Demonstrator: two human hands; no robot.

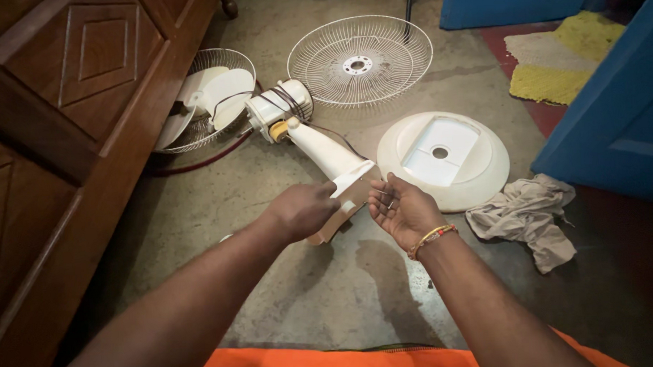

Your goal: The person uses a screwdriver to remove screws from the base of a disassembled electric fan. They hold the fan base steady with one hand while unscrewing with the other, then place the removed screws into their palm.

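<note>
Left hand (304, 208) fingers clamped on fan neck (333, 158); right hand (402, 210) open, fingertips touching its lower end. Round base (478, 178) just right.

A room of a home is shown, used as a makeshift repair spot on the bare concrete floor (359, 291). A carved wooden cabinet (63, 106) is seen along the left, blue painted doors (613, 115) on the right, and a yellow and beige mat (561, 56) at the far right. A dismantled pedestal fan's wire guard (360, 59), round base (443, 158) and a crumpled rag (530, 212) are spread about.
</note>
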